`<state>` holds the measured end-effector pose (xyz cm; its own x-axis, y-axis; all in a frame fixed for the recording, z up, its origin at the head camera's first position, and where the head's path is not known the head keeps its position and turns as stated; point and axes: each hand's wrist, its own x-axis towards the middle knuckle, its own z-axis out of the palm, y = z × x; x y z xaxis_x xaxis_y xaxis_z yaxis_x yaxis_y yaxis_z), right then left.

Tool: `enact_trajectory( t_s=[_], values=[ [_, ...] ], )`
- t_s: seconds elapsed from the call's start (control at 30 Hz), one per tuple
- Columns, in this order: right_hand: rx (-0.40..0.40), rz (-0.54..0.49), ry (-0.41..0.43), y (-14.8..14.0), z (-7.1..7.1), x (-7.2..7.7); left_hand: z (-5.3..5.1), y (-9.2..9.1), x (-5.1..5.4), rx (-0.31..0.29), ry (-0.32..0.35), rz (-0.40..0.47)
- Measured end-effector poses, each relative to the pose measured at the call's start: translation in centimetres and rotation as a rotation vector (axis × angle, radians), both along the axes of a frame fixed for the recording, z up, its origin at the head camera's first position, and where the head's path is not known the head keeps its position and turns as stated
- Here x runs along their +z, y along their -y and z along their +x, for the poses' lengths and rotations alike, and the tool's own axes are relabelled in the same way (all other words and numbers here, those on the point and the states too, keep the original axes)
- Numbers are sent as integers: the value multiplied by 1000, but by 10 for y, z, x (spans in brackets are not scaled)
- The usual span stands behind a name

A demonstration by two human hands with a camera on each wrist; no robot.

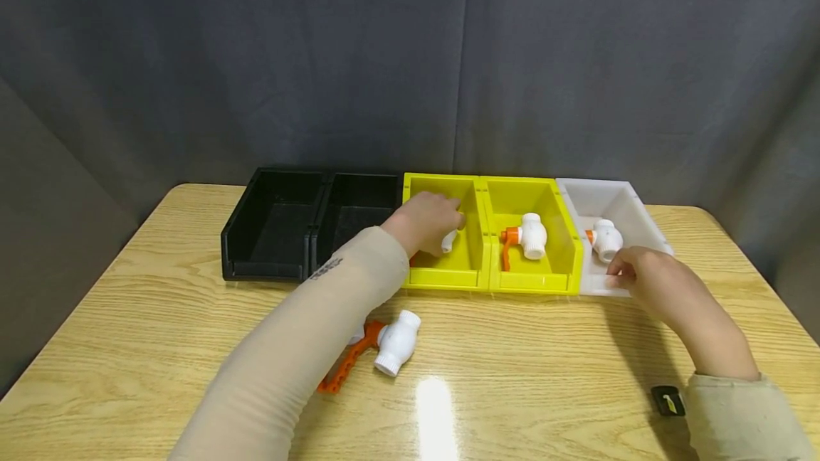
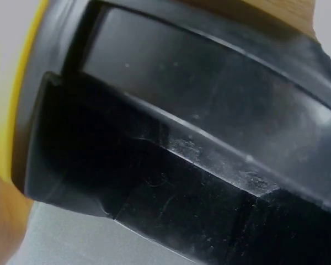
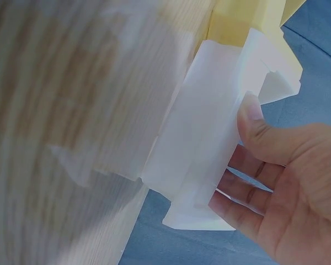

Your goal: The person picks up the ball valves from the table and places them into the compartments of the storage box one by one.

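My left hand [image 1: 428, 223] reaches down into the left yellow bin [image 1: 448, 279], its fingers curled over a white ball valve [image 1: 449, 241] that is mostly hidden beneath it. In the left wrist view only a black bin [image 2: 209, 72] shows, with no fingers in sight. Over at the right end, my right hand [image 1: 660, 279] grips the front wall of the white bin [image 3: 198, 110], thumb at the rim and fingers on the inner side. Inside that bin lies another white ball valve [image 1: 606, 240] with an orange handle, just beyond the fingers.
A ball valve with orange handle [image 1: 532, 237] lies in the right yellow bin [image 1: 538, 283]. Two black bins stand at the row's left. On the table [image 1: 512, 354], more valves [image 1: 397, 343] lie partly behind the left sleeve. A small black object [image 1: 668, 400] sits beside the right sleeve.
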<state>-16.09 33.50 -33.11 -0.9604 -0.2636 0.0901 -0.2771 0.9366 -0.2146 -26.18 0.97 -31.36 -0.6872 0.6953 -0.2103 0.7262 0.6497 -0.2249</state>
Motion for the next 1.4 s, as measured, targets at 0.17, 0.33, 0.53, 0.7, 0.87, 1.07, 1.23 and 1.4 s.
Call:
enact_trajectory(
  t_s=[0.17, 0.33, 0.53, 0.7, 0.87, 1.07, 1.23, 1.4],
  values=[
    [1, -2, -7, 1, 0, -1, 1, -1, -2, 44, 34, -5],
    [-4, -3, -12, 3, 2, -1, 2, -1, -3, 70, 45, -16],
    [-7, -3, -13, 3, 2, -1, 2, 2, 0, 75, 53, -19],
    [-4, -5, -15, 3, 2, 0, 1, 4, 4, 76, 53, -25],
    [-4, -6, 3, 2, 3, 0, 2, 6, 8, 66, 54, -16],
    [-4, -4, 2, 1, 4, 0, 7, 11, 16, 50, 32, 24],
    [0, -4, -16, 0, 4, 0, 10, 12, 24, 5, -18, 47],
    [-6, -5, -19, -1, 5, 0, 17, 15, 32, -37, -82, 60]
  ],
)
